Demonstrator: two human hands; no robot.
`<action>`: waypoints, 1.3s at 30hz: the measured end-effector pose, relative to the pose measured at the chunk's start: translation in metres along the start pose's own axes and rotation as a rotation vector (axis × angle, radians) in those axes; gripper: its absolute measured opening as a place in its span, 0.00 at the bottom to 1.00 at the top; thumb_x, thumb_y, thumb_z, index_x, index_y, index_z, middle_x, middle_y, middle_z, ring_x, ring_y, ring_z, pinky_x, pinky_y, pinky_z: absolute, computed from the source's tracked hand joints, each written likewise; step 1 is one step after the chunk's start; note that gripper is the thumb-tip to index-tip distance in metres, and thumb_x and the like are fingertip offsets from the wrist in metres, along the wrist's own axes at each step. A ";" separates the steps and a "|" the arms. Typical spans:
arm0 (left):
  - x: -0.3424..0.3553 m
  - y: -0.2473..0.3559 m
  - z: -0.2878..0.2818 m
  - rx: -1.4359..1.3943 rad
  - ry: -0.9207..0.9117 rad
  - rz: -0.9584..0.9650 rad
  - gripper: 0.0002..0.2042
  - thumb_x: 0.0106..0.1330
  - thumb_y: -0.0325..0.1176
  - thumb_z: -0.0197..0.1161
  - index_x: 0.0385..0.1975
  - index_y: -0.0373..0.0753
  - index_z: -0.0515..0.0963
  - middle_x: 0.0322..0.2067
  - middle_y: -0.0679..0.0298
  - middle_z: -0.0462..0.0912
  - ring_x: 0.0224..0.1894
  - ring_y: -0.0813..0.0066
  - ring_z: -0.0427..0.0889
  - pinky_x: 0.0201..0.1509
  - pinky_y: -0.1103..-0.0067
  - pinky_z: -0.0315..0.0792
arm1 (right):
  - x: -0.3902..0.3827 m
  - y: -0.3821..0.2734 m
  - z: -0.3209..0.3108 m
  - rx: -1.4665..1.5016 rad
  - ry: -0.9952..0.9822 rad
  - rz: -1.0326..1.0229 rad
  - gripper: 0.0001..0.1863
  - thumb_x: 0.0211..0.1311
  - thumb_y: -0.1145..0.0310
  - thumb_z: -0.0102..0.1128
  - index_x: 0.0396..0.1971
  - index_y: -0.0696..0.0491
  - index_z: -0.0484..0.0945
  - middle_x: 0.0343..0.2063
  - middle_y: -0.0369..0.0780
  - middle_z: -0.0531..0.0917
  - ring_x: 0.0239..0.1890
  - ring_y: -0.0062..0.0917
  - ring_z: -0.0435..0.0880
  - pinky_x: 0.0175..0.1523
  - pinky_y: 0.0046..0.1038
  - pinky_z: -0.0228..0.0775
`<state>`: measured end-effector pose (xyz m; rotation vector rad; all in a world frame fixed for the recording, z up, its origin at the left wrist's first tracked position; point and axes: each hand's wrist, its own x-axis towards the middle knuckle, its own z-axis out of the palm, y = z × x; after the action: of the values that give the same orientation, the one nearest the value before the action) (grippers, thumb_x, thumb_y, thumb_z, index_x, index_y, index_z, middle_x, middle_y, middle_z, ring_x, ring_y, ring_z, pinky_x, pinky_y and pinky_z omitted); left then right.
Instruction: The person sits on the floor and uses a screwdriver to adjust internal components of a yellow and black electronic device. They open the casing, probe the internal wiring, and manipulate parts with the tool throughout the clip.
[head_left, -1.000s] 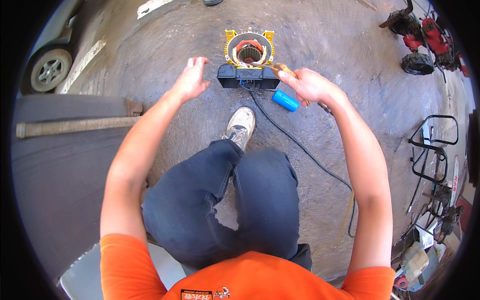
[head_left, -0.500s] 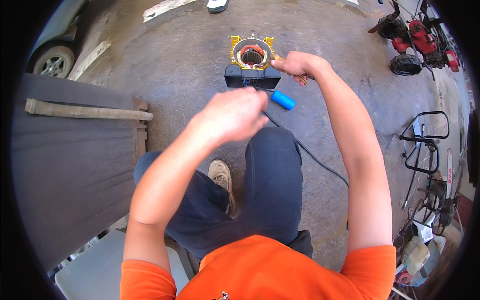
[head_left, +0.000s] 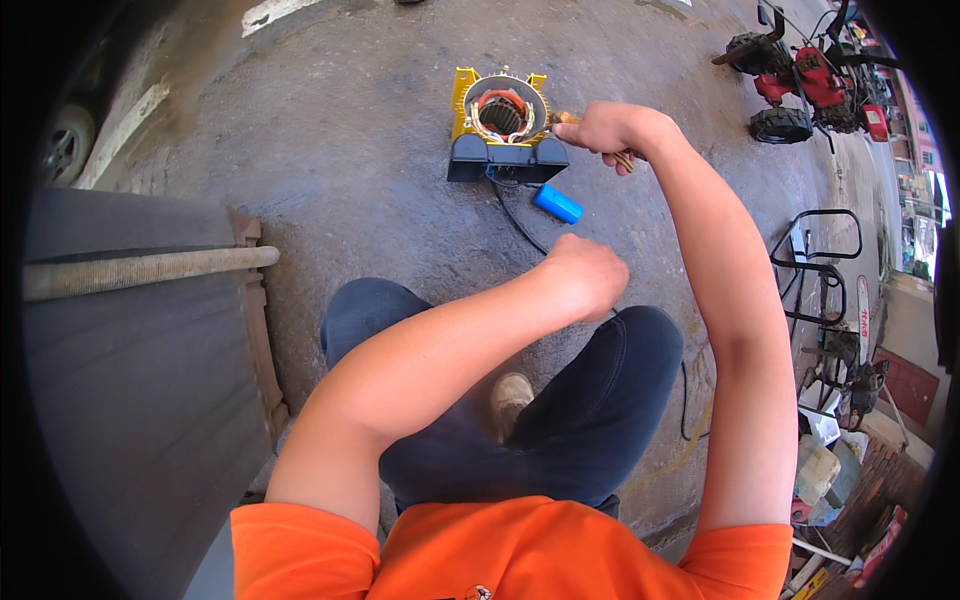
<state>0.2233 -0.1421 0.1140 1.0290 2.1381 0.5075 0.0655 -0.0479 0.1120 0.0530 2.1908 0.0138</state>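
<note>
An open electric motor housing (head_left: 458,115) with yellow brackets stands on the floor ahead of me, its ring of copper windings and red lining facing up. Black box-like parts (head_left: 508,162) are along its near side. My right hand (head_left: 612,130) is closed around a tool with a yellowish-brown handle (head_left: 625,162), its front end at the housing's right rim; the kind of tool is unclear. My left hand (head_left: 590,275) is curled above my right knee, over the line of a black cable (head_left: 517,222). Its fingers are hidden underneath. A blue cylinder (head_left: 558,204) lies between the housing and this hand.
A dark panel (head_left: 140,360) with a pale pipe (head_left: 150,272) along it is at my left. To the right are a red wheeled machine (head_left: 815,85), a black tubular frame (head_left: 820,255) and a pile of parts (head_left: 825,460). A car wheel (head_left: 70,145) shows far left.
My left hand has moved from near the black parts back and right, toward my right knee. My right hand stays by the housing's rim. The whole view has shifted slightly.
</note>
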 end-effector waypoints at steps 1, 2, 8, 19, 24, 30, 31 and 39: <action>0.002 -0.001 -0.002 0.007 -0.007 0.024 0.11 0.57 0.27 0.62 0.40 0.37 0.84 0.41 0.53 0.87 0.45 0.57 0.87 0.44 0.65 0.80 | -0.004 -0.005 -0.002 -0.005 -0.012 -0.009 0.34 0.72 0.40 0.45 0.47 0.61 0.78 0.28 0.45 0.81 0.23 0.30 0.81 0.29 0.35 0.75; 0.003 -0.003 -0.005 0.014 -0.013 0.047 0.11 0.57 0.27 0.62 0.38 0.37 0.84 0.40 0.54 0.87 0.44 0.57 0.87 0.43 0.65 0.80 | -0.004 -0.009 -0.003 -0.010 -0.024 -0.018 0.34 0.72 0.40 0.45 0.47 0.61 0.78 0.28 0.45 0.81 0.23 0.30 0.81 0.29 0.35 0.75; 0.013 -0.006 -0.011 0.004 -0.039 0.086 0.10 0.55 0.26 0.63 0.37 0.38 0.85 0.40 0.54 0.88 0.44 0.59 0.87 0.42 0.66 0.80 | -0.003 -0.018 -0.005 -0.094 0.034 0.025 0.34 0.72 0.40 0.45 0.46 0.61 0.79 0.28 0.45 0.81 0.23 0.30 0.81 0.29 0.36 0.76; 0.023 -0.009 -0.001 0.012 -0.074 0.134 0.09 0.57 0.30 0.63 0.37 0.39 0.85 0.41 0.55 0.87 0.46 0.58 0.87 0.46 0.64 0.79 | -0.039 -0.020 0.012 -0.181 0.030 -0.073 0.35 0.72 0.40 0.46 0.33 0.63 0.81 0.25 0.49 0.84 0.25 0.38 0.85 0.36 0.41 0.77; 0.020 -0.007 0.002 0.014 -0.070 0.112 0.10 0.57 0.30 0.64 0.37 0.38 0.85 0.40 0.55 0.87 0.46 0.58 0.87 0.47 0.65 0.79 | -0.066 -0.062 0.007 -0.230 0.189 -0.258 0.34 0.71 0.39 0.47 0.33 0.60 0.84 0.30 0.49 0.86 0.34 0.41 0.87 0.44 0.41 0.77; 0.016 -0.007 0.005 0.002 -0.066 0.082 0.10 0.56 0.28 0.64 0.37 0.38 0.85 0.39 0.54 0.88 0.45 0.58 0.87 0.47 0.64 0.79 | -0.061 -0.053 0.010 -0.349 0.209 -0.255 0.32 0.70 0.40 0.49 0.35 0.58 0.85 0.35 0.48 0.87 0.41 0.43 0.87 0.48 0.42 0.77; 0.016 -0.007 0.005 0.001 -0.073 0.083 0.10 0.56 0.28 0.63 0.37 0.38 0.85 0.39 0.54 0.88 0.45 0.58 0.87 0.46 0.64 0.79 | -0.061 -0.048 0.010 -0.338 0.233 -0.247 0.32 0.70 0.40 0.49 0.35 0.58 0.85 0.34 0.48 0.87 0.41 0.43 0.87 0.48 0.42 0.77; 0.018 0.004 0.003 0.009 -0.063 0.104 0.09 0.56 0.26 0.62 0.36 0.38 0.85 0.39 0.54 0.88 0.44 0.58 0.87 0.45 0.65 0.79 | -0.063 -0.040 0.013 -0.382 0.235 -0.232 0.31 0.71 0.41 0.49 0.33 0.57 0.85 0.30 0.47 0.87 0.37 0.41 0.87 0.44 0.41 0.77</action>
<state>0.2196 -0.1249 0.1070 1.1510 2.0407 0.5087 0.1114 -0.0909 0.1541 -0.4367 2.3776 0.3211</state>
